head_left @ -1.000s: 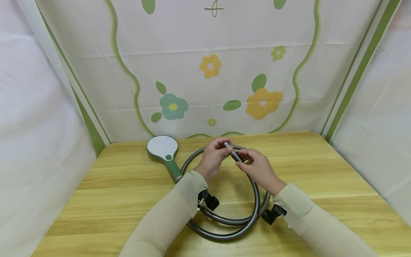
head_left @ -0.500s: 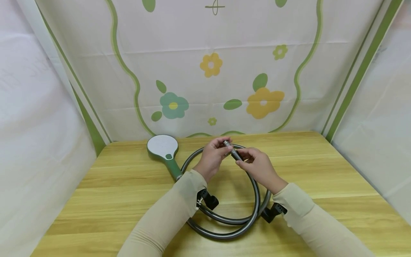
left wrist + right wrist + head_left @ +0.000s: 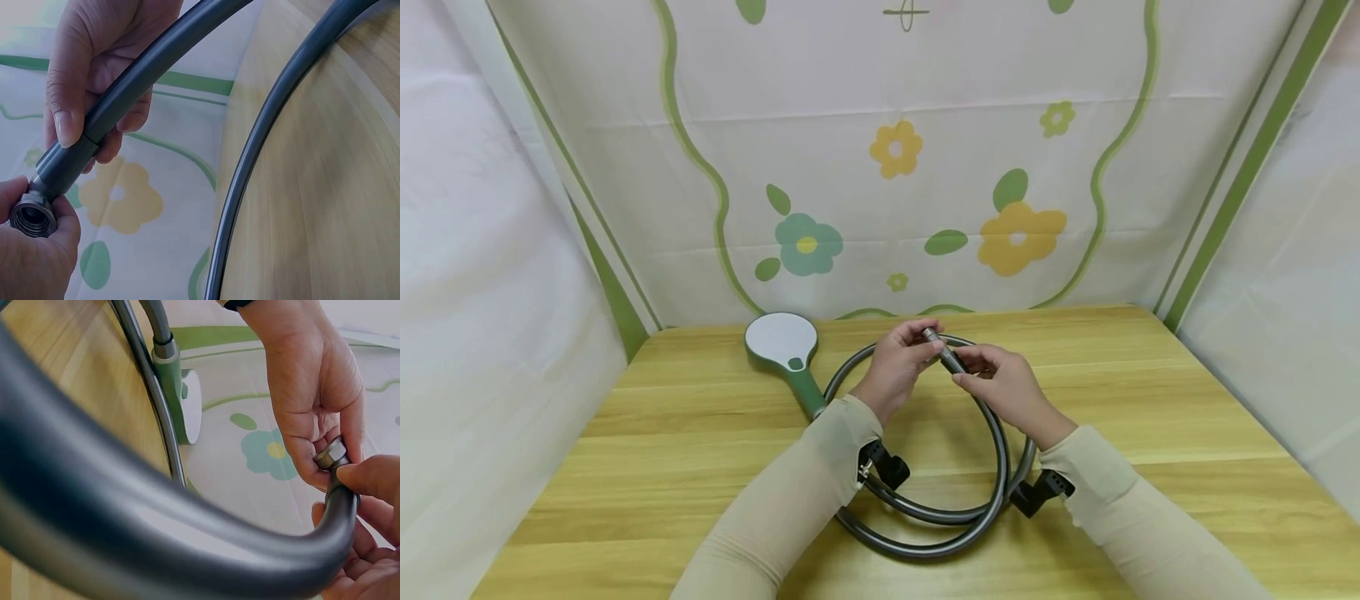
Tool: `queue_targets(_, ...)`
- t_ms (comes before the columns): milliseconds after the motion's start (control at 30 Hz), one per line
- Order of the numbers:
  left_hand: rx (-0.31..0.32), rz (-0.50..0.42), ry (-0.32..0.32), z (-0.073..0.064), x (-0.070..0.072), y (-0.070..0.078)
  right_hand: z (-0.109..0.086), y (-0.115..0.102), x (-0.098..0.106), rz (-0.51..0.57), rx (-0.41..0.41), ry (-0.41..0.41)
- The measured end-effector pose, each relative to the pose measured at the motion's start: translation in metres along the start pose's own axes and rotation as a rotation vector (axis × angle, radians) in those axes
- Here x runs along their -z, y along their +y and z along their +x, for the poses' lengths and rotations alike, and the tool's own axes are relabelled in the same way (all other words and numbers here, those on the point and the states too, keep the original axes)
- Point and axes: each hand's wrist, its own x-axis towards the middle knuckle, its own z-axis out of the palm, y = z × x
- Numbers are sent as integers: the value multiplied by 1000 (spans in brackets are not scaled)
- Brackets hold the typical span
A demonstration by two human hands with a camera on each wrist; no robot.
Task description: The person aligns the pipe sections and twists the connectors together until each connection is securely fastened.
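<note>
A dark grey shower hose [image 3: 1003, 467] lies looped on the table, with one end raised between the two hands. In the head view, my left hand [image 3: 893, 367] pinches the metal nut [image 3: 32, 215] at that end between thumb and fingers. The nut's threaded opening shows in the left wrist view. My right hand [image 3: 1006, 387] grips the hose's dark collar [image 3: 65, 165] just behind the nut, thumb on top. To the left lies a green shower head [image 3: 781, 337] with a white spray face turned up. Its handle joins the hose's other end, partly hidden by the left sleeve.
A wood-grain table [image 3: 1150, 400] carries everything. Behind it hangs a white curtain [image 3: 850, 83] printed with flowers and green lines, and white cloth walls close both sides. Black camera mounts [image 3: 891, 469] hang under both wrists, just above the hose loops.
The head view has shifted slightly. Both hands keep the same hold on the hose end, and the shower head lies where it was.
</note>
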Motion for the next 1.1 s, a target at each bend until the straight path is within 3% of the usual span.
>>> queue_targets(367,1,-16,-30,1,-2,1,1,-2,8,136,-101,-60)
queue_targets(1100,2,4,-39,-1,-1,1,3,4,9,272,-159,-119)
